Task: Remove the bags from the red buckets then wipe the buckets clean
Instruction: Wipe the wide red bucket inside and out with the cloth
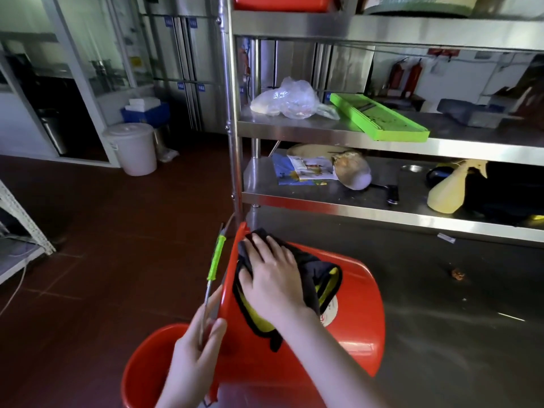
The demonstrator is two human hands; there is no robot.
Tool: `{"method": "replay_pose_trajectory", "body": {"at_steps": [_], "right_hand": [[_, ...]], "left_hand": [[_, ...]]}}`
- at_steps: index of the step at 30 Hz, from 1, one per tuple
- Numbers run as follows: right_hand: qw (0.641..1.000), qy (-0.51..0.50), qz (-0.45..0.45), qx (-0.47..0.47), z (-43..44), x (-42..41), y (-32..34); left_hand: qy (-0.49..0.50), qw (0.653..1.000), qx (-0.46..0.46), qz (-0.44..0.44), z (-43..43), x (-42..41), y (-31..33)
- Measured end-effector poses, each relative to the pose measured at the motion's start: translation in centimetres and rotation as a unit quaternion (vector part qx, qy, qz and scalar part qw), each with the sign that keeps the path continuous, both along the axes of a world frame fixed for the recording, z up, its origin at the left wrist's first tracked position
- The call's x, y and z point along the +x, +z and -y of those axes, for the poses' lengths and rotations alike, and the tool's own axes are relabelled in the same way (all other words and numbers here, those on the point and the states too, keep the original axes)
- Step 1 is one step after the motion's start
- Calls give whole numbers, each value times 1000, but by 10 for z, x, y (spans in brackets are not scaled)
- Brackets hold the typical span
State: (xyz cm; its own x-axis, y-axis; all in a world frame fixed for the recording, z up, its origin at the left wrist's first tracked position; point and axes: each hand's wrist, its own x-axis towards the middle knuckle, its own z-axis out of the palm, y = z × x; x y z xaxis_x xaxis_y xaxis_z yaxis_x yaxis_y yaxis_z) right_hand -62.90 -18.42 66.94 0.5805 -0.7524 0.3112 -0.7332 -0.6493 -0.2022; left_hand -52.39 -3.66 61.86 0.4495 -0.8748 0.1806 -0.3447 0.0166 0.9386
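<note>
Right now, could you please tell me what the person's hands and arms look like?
Both are bare: the left hand and the right hand wear no gloves and no visible rings. The right forearm is uncovered to the frame edge, with no sleeve, watch or band; the left wrist shows none either.

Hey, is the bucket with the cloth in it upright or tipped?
Tipped on its side: the bucket opens sideways, left hand gripping its rim, right hand pressing the cloth inside.
</note>
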Motion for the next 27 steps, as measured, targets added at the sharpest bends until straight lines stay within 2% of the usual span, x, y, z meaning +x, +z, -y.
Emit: {"method": "replay_pose_trajectory", "body": {"at_steps": [3, 5, 6, 8, 10, 12, 14, 18, 20, 22, 24, 27], "right_hand": [[1000, -4, -10, -13, -16, 1, -6], [1000, -15, -12, -25, -25, -3, -10], [999, -17, -13, -31, -32, -2, -12], [999, -8, -9, -46, -45, -4, -19], [999, 13, 4, -52, -51, -13, -26], [999, 18, 1, -51, -45, -29, -31], [999, -17, -3, -37, -31, -49, -32], [984, -178, -3, 10, 11, -113, -40], [974, -218, -7, 53, 31, -134, -44], [970, -229, -7, 82, 44, -132, -44], [973, -221, -15, 64, 46, -109, -39], [990, -135, -25, 8, 25, -48, -24]], "left_hand": [[-45, 995, 42, -72, -4, 28, 18], [-28, 993, 19, -114, 8, 49, 42], [-15, 994, 13, -109, 19, 55, 56], [0, 998, 58, -17, 50, 54, 82], [6, 986, 138, 97, 79, 40, 95], [10, 970, 169, 173, 94, 22, 98], [12, 968, 156, 195, 94, 13, 94], [20, 983, 66, 171, 65, 5, 63], [25, 985, 30, 166, 45, -3, 43], [30, 990, 13, 140, 30, -10, 29], [26, 992, -10, 124, 25, -12, 21], [20, 992, -24, 123, 26, -8, 17]]}}
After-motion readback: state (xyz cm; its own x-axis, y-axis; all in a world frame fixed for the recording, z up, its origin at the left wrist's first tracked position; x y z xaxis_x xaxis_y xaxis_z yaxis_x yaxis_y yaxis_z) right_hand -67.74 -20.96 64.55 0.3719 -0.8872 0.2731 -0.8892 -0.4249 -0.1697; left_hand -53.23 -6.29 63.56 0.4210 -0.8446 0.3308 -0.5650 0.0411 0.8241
